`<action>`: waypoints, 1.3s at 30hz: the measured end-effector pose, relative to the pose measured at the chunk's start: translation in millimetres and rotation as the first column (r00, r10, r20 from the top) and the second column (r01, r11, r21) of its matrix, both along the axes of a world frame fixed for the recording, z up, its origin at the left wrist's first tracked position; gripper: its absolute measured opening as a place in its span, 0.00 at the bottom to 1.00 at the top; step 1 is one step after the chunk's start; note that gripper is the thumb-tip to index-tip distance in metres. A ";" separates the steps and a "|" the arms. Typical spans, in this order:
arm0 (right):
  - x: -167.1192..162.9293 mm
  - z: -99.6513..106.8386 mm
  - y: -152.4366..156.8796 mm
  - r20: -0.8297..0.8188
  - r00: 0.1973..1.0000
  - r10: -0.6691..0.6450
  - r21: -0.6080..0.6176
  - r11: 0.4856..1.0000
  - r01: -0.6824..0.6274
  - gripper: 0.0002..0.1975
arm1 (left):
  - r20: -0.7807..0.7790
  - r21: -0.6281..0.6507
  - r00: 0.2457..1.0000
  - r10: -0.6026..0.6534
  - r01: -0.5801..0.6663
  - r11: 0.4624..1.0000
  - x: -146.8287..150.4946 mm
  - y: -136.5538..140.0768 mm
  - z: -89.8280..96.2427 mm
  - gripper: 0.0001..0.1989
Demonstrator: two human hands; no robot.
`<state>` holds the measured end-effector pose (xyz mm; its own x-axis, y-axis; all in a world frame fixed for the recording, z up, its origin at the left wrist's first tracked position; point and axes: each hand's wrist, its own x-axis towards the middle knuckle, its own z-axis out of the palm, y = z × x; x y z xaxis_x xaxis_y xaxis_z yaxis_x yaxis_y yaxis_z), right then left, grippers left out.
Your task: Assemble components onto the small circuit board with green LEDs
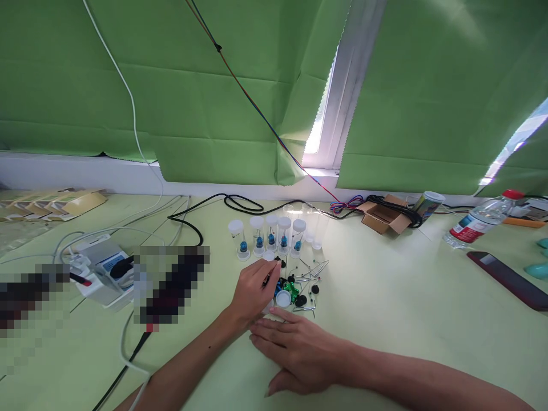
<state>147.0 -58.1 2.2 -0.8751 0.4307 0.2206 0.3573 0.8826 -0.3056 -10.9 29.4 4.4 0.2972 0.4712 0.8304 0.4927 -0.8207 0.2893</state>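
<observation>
- Curling over small parts (301, 300), the left hand (256, 290) may be pinching something; I cannot tell.
- Just beside it, the right hand (297, 349) lies with fingers outstretched, thumb apart.
- Right of the left hand lie green pieces (294, 292), a white cap (283, 298), metal pins (305, 279); one sweep could scatter them.
- Just beyond stand capped tubes (271, 233); a knuckle bump could topple them.

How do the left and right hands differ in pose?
The left hand points mostly forward; the right hand points leftward. The left hand's fingers look bent and partly hidden; the right hand's are extended. The left hand is left of the green pieces; the right hand is lower in view. Both are bare.
</observation>
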 end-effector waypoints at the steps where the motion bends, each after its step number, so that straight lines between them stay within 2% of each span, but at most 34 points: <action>1: 1.3 -2.5 3.4 -0.022 1.000 0.003 0.021 1.000 -0.002 0.34 | 0.003 -0.005 1.000 -0.002 0.002 1.000 -0.1 0.0 -0.4 0.05; 9: 14.3 -15.0 31.2 -0.218 0.970 0.109 0.126 0.989 -0.083 0.16 | 0.013 -0.041 1.000 -0.018 0.019 0.999 -0.6 -1.2 -2.3 0.06; 14: 21.5 -14.0 40.5 -0.277 0.953 0.119 0.209 0.976 -0.061 0.09 | -0.005 -0.047 1.000 -0.014 0.014 0.999 0.1 -1.4 -4.0 0.06; 20: 22.2 -17.4 42.2 -0.349 0.931 0.110 0.308 0.951 0.003 0.08 | -0.013 -0.037 1.000 0.000 0.000 0.999 -0.1 -0.3 -6.1 0.06; 24: 22.8 -18.3 44.3 -0.506 0.860 0.072 0.357 0.925 0.132 0.05 | -0.030 -0.032 1.000 -0.001 0.000 0.999 0.0 -0.1 -4.9 0.06; 27: 23.9 -16.3 47.7 -0.662 0.746 -0.072 0.273 0.904 0.329 0.08 | -0.022 -0.025 1.000 0.007 -0.008 1.000 0.3 -0.1 -4.6 0.06; 29: 24.6 -14.8 50.2 -0.731 0.644 -0.226 0.137 0.876 0.463 0.10 | -0.021 -0.030 1.000 0.006 -0.006 1.000 0.3 -0.3 -5.2 0.06; 32: 25.5 -13.8 53.0 -0.723 0.525 -0.450 -0.077 0.807 0.585 0.13 | -0.042 -0.050 0.999 -0.009 0.007 0.999 0.3 -1.0 -6.8 0.06; 35: 25.7 -14.7 54.4 -0.686 0.483 -0.545 -0.184 0.772 0.609 0.15 | -0.084 -0.107 0.996 -0.024 0.015 0.994 0.8 -2.1 -7.7 0.06; 39: 24.6 -16.3 55.8 -0.668 0.503 -0.548 -0.185 0.777 0.601 0.12 | -0.163 -0.198 0.986 -0.038 0.005 0.980 1.7 -3.5 -7.6 0.07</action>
